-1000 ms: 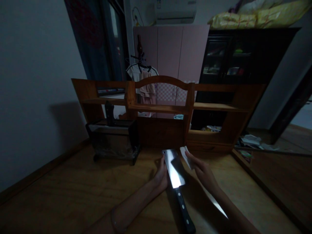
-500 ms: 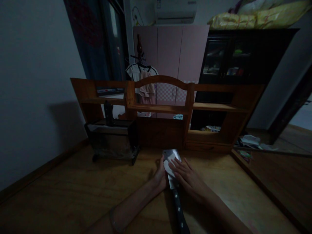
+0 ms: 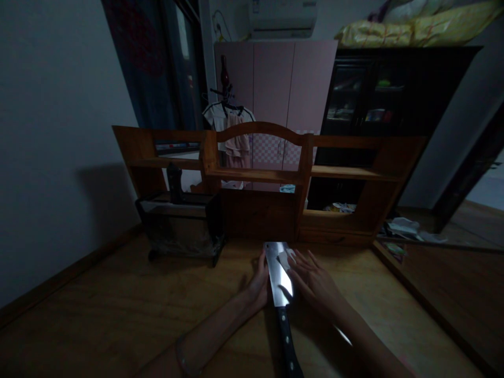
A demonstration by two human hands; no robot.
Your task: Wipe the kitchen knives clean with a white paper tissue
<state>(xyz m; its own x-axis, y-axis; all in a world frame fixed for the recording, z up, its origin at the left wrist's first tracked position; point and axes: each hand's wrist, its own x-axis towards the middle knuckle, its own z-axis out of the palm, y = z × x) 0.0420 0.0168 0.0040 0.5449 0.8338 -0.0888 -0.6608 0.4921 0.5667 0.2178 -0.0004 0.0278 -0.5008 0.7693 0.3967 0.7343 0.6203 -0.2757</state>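
Observation:
A cleaver (image 3: 280, 286) with a shiny broad blade and a black riveted handle points away from me above the wooden desk. My left hand (image 3: 260, 282) grips the left edge of the blade, its fingers partly hidden beneath. Against the blade's upper right side, my right hand (image 3: 313, 278) presses a white cloth or tissue (image 3: 286, 258), fingers stretched over it. On the left of the desk stands a black-framed knife holder (image 3: 181, 228) with one black handle (image 3: 175, 181) sticking up from it.
A wooden shelf unit (image 3: 255, 178) runs along the desk's back edge. The wall (image 3: 59, 157) bounds the left side. Behind are a pink wardrobe (image 3: 273, 89), hanging clothes (image 3: 236, 131) and a dark cabinet (image 3: 394, 94).
My right hand has slid to the right with the white cloth, from the blade's middle to its right edge, uncovering more of the blade. My left hand stays in place.

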